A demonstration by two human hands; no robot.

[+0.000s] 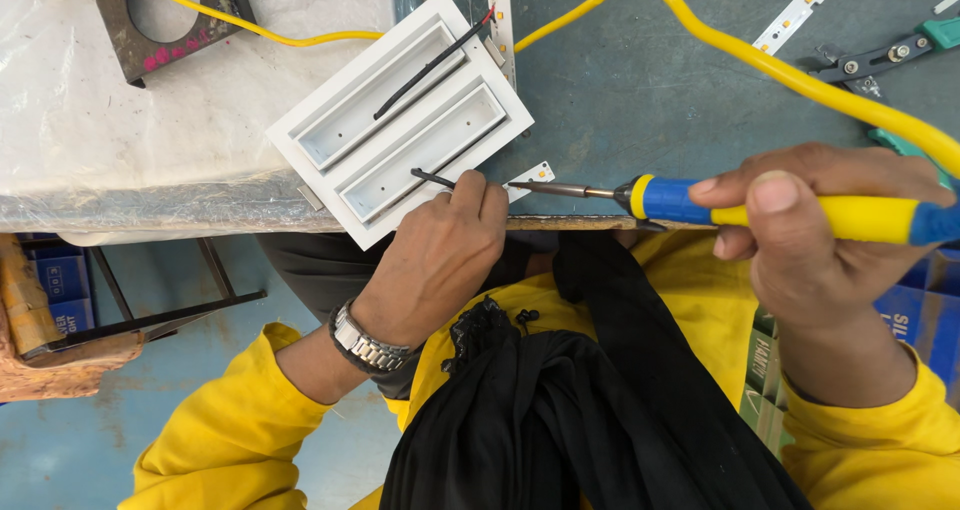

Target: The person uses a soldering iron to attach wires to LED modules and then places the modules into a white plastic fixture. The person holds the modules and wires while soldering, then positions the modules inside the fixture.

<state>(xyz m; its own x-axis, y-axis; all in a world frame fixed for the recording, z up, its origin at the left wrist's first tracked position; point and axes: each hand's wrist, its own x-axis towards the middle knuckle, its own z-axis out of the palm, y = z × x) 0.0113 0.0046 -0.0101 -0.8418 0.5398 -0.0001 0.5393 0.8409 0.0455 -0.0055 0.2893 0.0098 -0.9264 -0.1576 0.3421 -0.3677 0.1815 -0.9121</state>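
Soldering step: left hand (440,260) fingers pinch a black wire (432,178) beside the white rectangular two-slot metal housing (398,120); right hand (800,220) fingers grip the yellow-and-blue soldering iron (720,205), whose tip must next meet the joint precisely.

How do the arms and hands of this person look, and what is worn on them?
Both arms are covered by bright yellow long sleeves that end near the wrists. The left hand is bare, with a silver metal-link wristwatch at its wrist. The right hand is bare too, with no glove, ring or watch visible.
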